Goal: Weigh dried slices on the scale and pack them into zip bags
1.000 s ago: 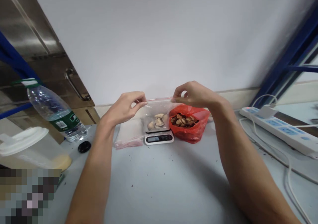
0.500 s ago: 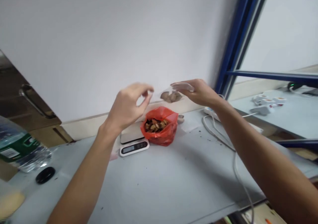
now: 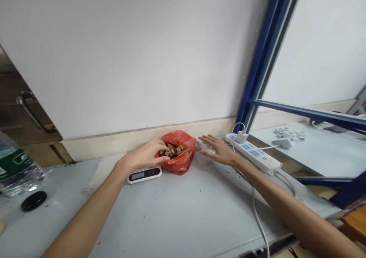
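Note:
A red plastic bag (image 3: pixel 185 160) stands open on the table with brown dried pieces (image 3: pixel 178 149) inside. At the bag's left rim is my left hand (image 3: pixel 148 153), its thumb and fingers apart and nothing visibly held; whether it touches the bag I cannot tell. A white digital scale (image 3: pixel 145 175) lies beneath that hand, partly covered by it. My right hand (image 3: pixel 219 150) is open to the right of the red bag, fingers spread. Next to its fingers sits a clear plastic bag (image 3: pixel 203 157), partly hidden, its contents unclear.
A white power strip (image 3: pixel 254 153) with cables lies on the right, beside a blue metal frame (image 3: pixel 257 59). On the left are a large water bottle (image 3: pixel 20 170) and a black round lid (image 3: pixel 34 201). A clear plastic sheet (image 3: pixel 100 174) lies left of the scale. The wall (image 3: pixel 143 59) rises behind.
Both hands have come down. The clear bag with brownish pieces, earlier raised by my right hand, now rests on the table and is let go. My left hand has moved to the red bag's rim.

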The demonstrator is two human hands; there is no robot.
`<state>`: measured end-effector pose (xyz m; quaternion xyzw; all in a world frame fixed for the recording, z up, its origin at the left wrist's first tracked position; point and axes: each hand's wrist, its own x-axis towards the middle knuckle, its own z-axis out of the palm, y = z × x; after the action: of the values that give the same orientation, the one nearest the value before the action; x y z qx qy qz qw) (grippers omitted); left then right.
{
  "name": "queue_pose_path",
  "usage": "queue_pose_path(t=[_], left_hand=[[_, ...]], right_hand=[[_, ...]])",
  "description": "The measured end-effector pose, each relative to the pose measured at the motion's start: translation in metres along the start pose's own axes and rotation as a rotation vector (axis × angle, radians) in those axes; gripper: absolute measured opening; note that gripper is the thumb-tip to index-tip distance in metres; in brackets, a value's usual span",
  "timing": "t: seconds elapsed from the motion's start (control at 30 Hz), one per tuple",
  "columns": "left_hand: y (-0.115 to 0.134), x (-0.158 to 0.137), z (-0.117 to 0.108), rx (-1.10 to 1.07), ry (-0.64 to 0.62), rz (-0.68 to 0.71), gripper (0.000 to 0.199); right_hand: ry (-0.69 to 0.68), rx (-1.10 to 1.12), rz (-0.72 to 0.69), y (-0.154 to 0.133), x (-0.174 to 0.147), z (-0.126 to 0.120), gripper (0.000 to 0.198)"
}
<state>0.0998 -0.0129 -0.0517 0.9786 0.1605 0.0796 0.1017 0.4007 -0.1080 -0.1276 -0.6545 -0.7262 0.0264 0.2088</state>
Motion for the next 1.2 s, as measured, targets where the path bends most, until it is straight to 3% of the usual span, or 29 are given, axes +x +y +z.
queue_pose_path(t=[0.07, 0.17, 0.27, 0.37, 0.47, 0.57, 0.73, 0.83, 0.93, 1.1, 1.2], left_hand=[[-0.004, -0.009, 0.0, 0.029, 0.007, -0.05, 0.026], [-0.007, -0.02, 0.005, 0.047, -0.018, -0.093, 0.032], [-0.011, -0.032, 0.009, -0.014, -0.072, -0.054, 0.036], [-0.026, -0.049, 0.005, -0.046, 0.023, -0.075, 0.042], [-0.053, -0.066, -0.002, -0.003, 0.106, -0.21, 0.055], [-0.082, -0.071, -0.001, 0.005, -0.04, -0.367, 0.087], [-0.108, -0.048, 0.01, -0.048, -0.195, -0.385, 0.118], [-0.108, -0.033, 0.013, -0.098, -0.265, -0.394, 0.13], [-0.102, -0.029, 0.012, -0.116, -0.279, -0.384, 0.126], [-0.082, -0.038, 0.009, -0.048, -0.31, -0.399, 0.13], [-0.07, -0.043, 0.008, -0.018, -0.32, -0.361, 0.132]], right_hand=[[0.067, 0.049, -0.08, -0.015, 0.01, -0.01, 0.069], [0.009, 0.074, -0.249, -0.048, 0.026, -0.015, 0.059], [-0.28, 0.06, -0.315, -0.077, 0.039, -0.011, 0.048], [-0.496, 0.024, -0.177, -0.092, 0.05, -0.009, 0.057], [-0.414, 0.076, -0.034, -0.099, 0.064, -0.015, 0.064], [-0.349, 0.019, 0.022, -0.109, 0.08, -0.021, 0.057], [-0.336, -0.051, -0.051, -0.129, 0.096, -0.022, 0.034], [-0.366, -0.105, 0.011, -0.131, 0.096, -0.019, 0.028], [-0.441, -0.198, 0.092, -0.127, 0.093, -0.015, 0.023], [-0.519, -0.135, 0.107, -0.114, 0.087, -0.006, 0.058], [-0.546, -0.135, 0.107, -0.107, 0.084, -0.003, 0.061]])
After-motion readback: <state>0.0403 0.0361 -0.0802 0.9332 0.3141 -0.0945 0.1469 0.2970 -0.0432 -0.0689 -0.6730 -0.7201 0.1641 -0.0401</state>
